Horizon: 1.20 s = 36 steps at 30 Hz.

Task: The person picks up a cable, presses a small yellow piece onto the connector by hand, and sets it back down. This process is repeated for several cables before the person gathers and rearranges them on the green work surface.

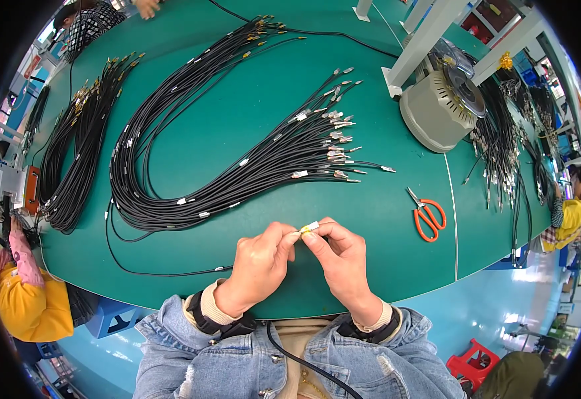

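My left hand (258, 265) is closed in a pinch on the end of a black cable (171, 273), which runs out to the left over the green table and curves up toward the large bundle. Close beside it, my right hand (341, 261) pinches a small white connector piece (312, 227) at that cable's end, with a bit of yellow showing under it. The fingertips of both hands nearly meet and partly hide the joint. Ahead lies a U-shaped bundle of black cables (191, 199) with white tags and metal tips fanned out to the right.
Orange-handled scissors (429, 214) lie on the green table (370, 266) to the right. Behind them stands a grey motor-like machine (437, 113) by white posts. More cable bundles rest at the left (81, 159) and right (500, 146). Other people sit around the table; a red stool (471, 362) stands below.
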Tool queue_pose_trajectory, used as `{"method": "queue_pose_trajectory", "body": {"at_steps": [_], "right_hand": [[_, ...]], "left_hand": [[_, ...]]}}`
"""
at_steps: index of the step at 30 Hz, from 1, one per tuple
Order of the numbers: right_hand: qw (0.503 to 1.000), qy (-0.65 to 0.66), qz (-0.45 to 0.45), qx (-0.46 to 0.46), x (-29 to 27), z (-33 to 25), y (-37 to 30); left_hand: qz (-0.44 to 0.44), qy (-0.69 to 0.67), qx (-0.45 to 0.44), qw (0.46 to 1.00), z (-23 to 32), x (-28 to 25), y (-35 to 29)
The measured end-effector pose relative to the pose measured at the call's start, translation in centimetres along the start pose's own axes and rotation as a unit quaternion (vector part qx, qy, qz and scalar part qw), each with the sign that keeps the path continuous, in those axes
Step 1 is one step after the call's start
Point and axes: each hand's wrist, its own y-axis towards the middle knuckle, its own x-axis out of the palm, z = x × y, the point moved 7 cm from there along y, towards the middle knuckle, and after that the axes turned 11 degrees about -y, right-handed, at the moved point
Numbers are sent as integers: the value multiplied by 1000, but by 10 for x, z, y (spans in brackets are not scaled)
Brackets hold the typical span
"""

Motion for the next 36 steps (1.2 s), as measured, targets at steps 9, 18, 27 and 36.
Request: {"method": "queue_pose_trajectory", "body": {"at_steps": [9, 18, 27, 36], "right_hand": [[999, -41, 4, -29, -4, -4, 0], [998, 56, -21, -19, 2, -2, 3], [996, 88, 14, -18, -6, -2, 6], [997, 48, -9, -65, -10, -12, -1]], "left_hand": [[-85, -117, -77, 986, -10, 4, 2], [-201, -408, -295, 840, -20, 15, -5], [-232, -525, -378, 726, -27, 25, -13], [-230, -454, -363, 780, -21, 29, -10]]}}
